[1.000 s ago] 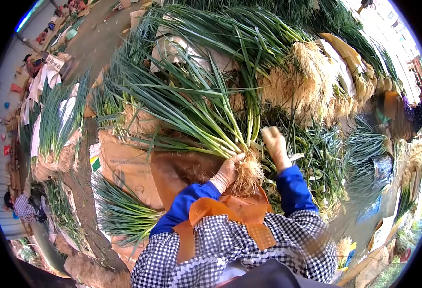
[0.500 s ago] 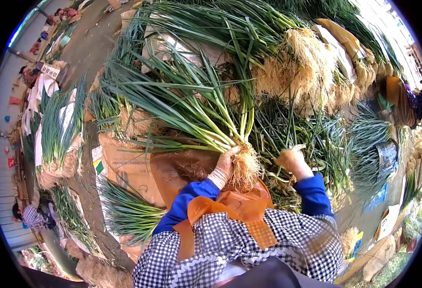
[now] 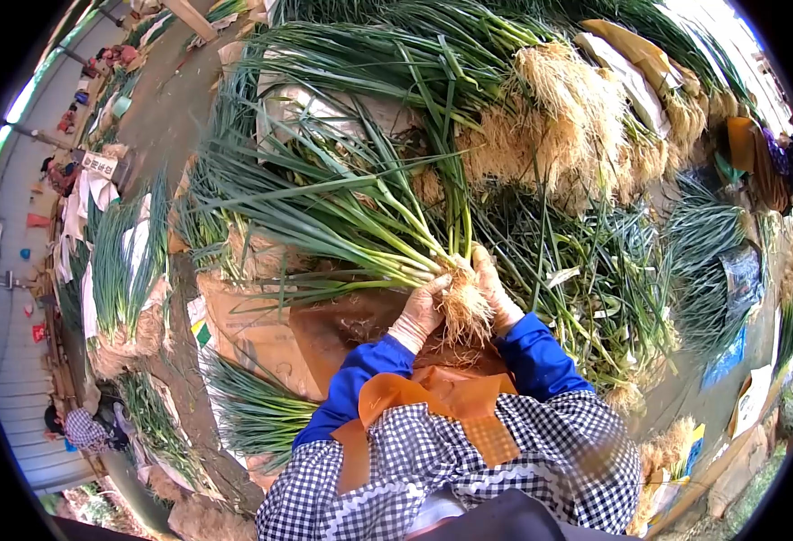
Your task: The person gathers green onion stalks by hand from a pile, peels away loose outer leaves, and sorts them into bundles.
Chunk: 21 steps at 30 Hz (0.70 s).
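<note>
A bunch of green onions [image 3: 396,257] lies across the front of me, its long green leaves fanned to the upper left and its pale roots [image 3: 464,309] hanging at the middle. My left hand [image 3: 422,314] is closed around the stems from the left, just above the roots. On the other side, my right hand [image 3: 494,293] presses against the same bunch, its fingers wrapped at the stem bases and partly hidden. An orange-brown apron [image 3: 455,388] lies beneath the roots.
A large heap of green onions with thick roots [image 3: 550,126] lies ahead. Loose leaves [image 3: 586,307] are piled to the right. A smaller bundle [image 3: 257,406] rests on the left beside a brown sack [image 3: 248,316]. Another person [image 3: 81,428] is at the far left.
My right hand has come left from the loose leaves to the bunch and now touches it. A pale scrap lies on the pile where that hand was. My left hand keeps its hold.
</note>
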Available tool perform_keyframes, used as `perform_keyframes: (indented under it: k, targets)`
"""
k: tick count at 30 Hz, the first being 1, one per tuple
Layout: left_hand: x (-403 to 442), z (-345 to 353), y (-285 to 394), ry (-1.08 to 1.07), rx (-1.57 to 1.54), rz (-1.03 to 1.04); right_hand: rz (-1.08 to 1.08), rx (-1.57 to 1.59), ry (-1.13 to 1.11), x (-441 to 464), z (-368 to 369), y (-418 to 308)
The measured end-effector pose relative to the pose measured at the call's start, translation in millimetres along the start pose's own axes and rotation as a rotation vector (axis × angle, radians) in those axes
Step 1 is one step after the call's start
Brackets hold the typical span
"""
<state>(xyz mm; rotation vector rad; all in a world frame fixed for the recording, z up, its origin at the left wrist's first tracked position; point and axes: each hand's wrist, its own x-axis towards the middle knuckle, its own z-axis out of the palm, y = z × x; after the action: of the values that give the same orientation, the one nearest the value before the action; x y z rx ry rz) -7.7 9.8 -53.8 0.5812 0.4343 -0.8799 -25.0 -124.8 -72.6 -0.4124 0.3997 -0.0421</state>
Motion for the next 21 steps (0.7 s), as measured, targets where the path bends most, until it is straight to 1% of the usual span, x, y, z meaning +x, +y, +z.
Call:
perform_keyframes:
  k: [2,3,4,6,7,8,9,10,11,12,13,14,15,16,18,19,21]
  targets:
    - [-2.5,0.8,-4.8,-0.109,-0.125,0.091,0.013,-0.257,-0.061,-19.3,31.3,-10.5]
    - [-2.6,-2.4,-5.3,-0.114,-0.150,0.085,0.022,-0.252,0.037,-21.5,37.4,-11.2]
    - [-7.2,-1.0,-4.4,-0.126,-0.166,0.109,0.023,-0.251,0.038,-16.0,29.7,-11.8]
    - [-3.5,-26.3,-0.3,-0.211,-0.127,0.161,-0.077,-0.572,0.136,1.8,5.3,-21.8]
    - [-40.7,18.7,13.3,-0.183,-0.169,0.183,-0.202,-0.570,0.292,-2.4,9.3,-37.3]
    - [-68.6,47.1,20.9,-0.301,-0.220,0.199,-0.064,-0.285,0.183,10.1,-29.3,-54.1]
    - [-69.1,44.5,25.1,-0.332,-0.191,0.253,-0.127,-0.375,0.136,10.9,-37.1,-58.1]
    - [-70.3,39.6,28.3,-0.357,-0.173,0.313,-0.180,-0.472,0.088,4.0,-17.8,-60.9]
    - [-72.5,28.0,38.1,-0.473,-0.190,0.012,-0.061,-0.603,0.135,-12.0,-0.3,-54.5]
    - [-65.7,31.7,28.4,-0.355,-0.182,0.150,0.023,-0.597,0.049,-17.6,7.8,-42.8]
    - [-49.8,9.0,21.4,-0.255,-0.156,0.144,0.027,-0.533,-0.088,-12.3,-2.2,-29.3]
    - [-37.0,-14.3,12.1,-0.147,-0.135,0.131,-0.050,-0.532,-0.143,-16.6,13.4,-19.4]
    - [-37.9,-9.6,9.3,-0.170,-0.182,0.050,-0.126,-0.527,-0.198,-21.1,30.0,-9.8]
    - [-33.3,-21.0,9.6,-0.241,-0.181,-0.026,-0.049,-0.579,-0.205,-14.0,25.4,-8.4]
    - [-35.8,-17.9,13.1,-0.212,-0.140,-0.017,-0.028,-0.600,-0.077,-16.3,40.9,-7.5]
    - [-37.9,-9.9,14.7,-0.218,-0.137,-0.014,-0.034,-0.602,-0.081,-14.7,41.0,-9.0]
    - [-39.6,2.3,15.9,-0.163,-0.089,0.035,-0.004,-0.687,-0.070,-11.6,37.6,-10.0]
